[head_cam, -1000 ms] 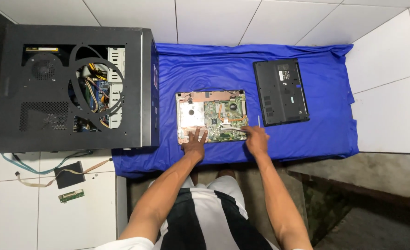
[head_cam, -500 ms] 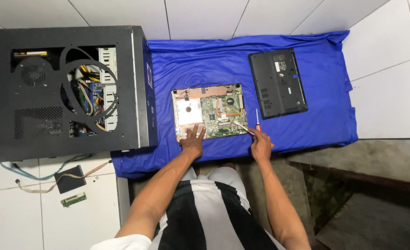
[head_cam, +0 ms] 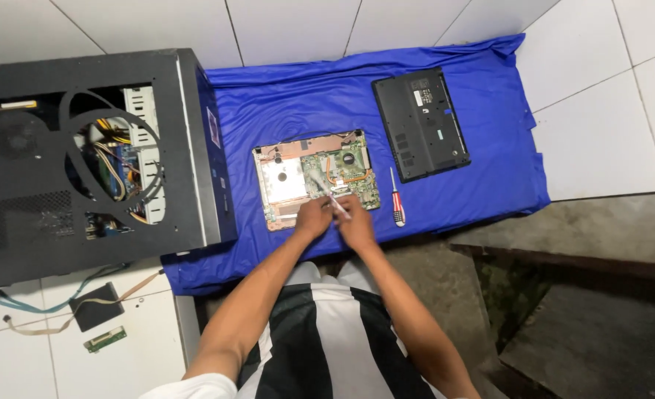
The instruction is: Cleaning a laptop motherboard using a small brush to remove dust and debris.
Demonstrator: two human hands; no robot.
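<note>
An opened laptop base (head_cam: 298,177) with its green circuit board and copper heat pipe exposed lies on a blue cloth (head_cam: 298,96). Both hands meet at its near edge. My left hand (head_cam: 314,217) rests on the board's front edge with bent fingers. Pressed close beside it, my right hand (head_cam: 357,226) pinches a thin light-coloured tool (head_cam: 339,206) whose tip points onto the board. A screwdriver (head_cam: 397,201) with a red and white handle lies on the cloth just right of the board, apart from both hands.
A black laptop bottom cover (head_cam: 420,123) lies at the cloth's back right. A large open black computer case (head_cam: 83,155) with loose cables stands at the left. A small black part (head_cam: 96,306), a flat cable and a green card (head_cam: 106,339) lie on white tiles. Dark concrete steps (head_cam: 586,295) drop away at right.
My right hand has moved left to meet the left hand at the board's front edge, now with the thin tool in it. The screwdriver stays on the cloth.
</note>
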